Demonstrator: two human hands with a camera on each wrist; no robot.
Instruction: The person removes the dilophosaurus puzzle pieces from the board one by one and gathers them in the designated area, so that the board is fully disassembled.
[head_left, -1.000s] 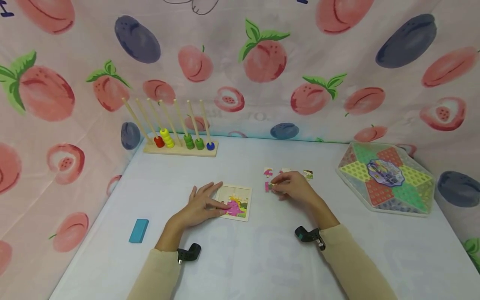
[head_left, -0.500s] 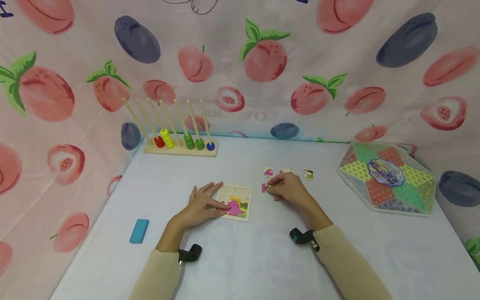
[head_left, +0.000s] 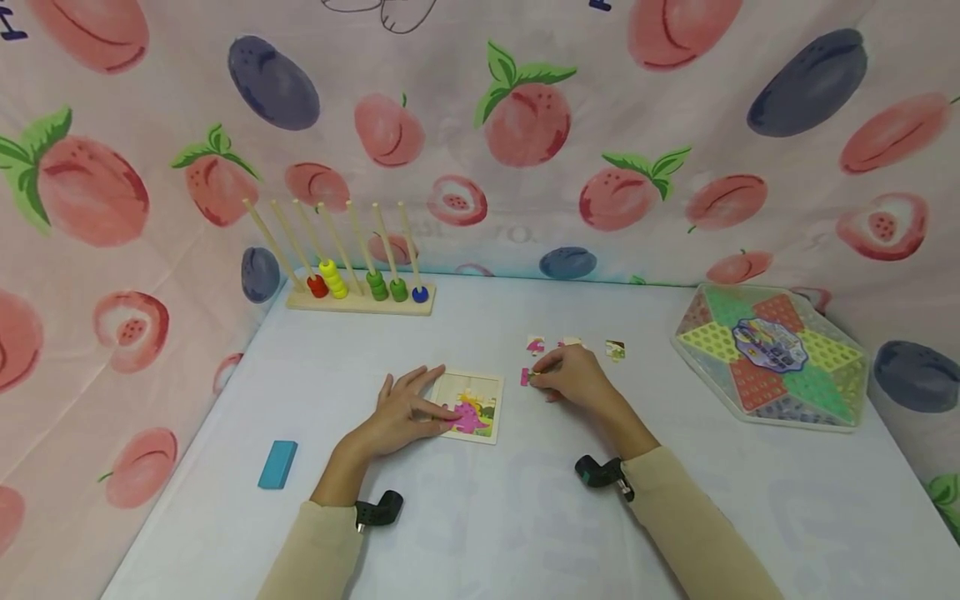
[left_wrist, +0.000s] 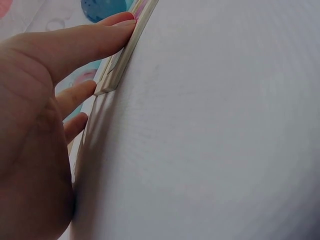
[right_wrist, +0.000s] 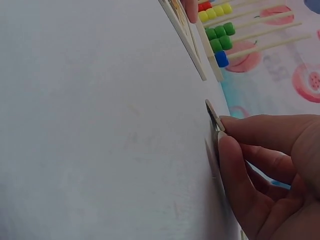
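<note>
Pink shows on the puzzle piece that your right hand pinches between thumb and fingertip, at about 2 o'clock from the wooden frame. It sits tilted in that pinch; whether its lower edge touches the tabletop cannot be told. Your left hand grips nothing: its fingers spread out by the frame's 10 o'clock corner, thumb resting over the pink dinosaur picture. Gentle thumb pressure there should steady the frame. Best pinch the piece by its edges, picture showing, so you can judge which way round it lies. Mind the loose pieces, between 12 and 3 o'clock from it; a stray knuckle could nudge them.
</note>
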